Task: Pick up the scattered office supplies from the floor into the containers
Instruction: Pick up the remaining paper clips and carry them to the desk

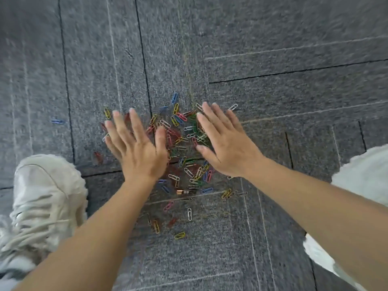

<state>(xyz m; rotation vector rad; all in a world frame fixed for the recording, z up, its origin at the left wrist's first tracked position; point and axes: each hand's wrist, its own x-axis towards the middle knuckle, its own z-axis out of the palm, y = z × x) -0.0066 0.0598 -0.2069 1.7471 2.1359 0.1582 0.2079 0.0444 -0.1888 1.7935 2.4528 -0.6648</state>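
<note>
Coloured paper clips [177, 120] lie partly hidden under the flat, empty left hand [138, 151] and right hand [228, 148].

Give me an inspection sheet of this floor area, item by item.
Surface: grey carpet tiles, dark seams.
Job's things: coloured paper clips heaped between the hands; one battery nearer the person; no container in view.
Clutter: blue stray clip left of the heap.
Grippers: left hand and right hand open, fingers straight, flanking the heap.
Cables: nothing seen.
Surroundings: white shoe left, pale trouser leg right.
</note>
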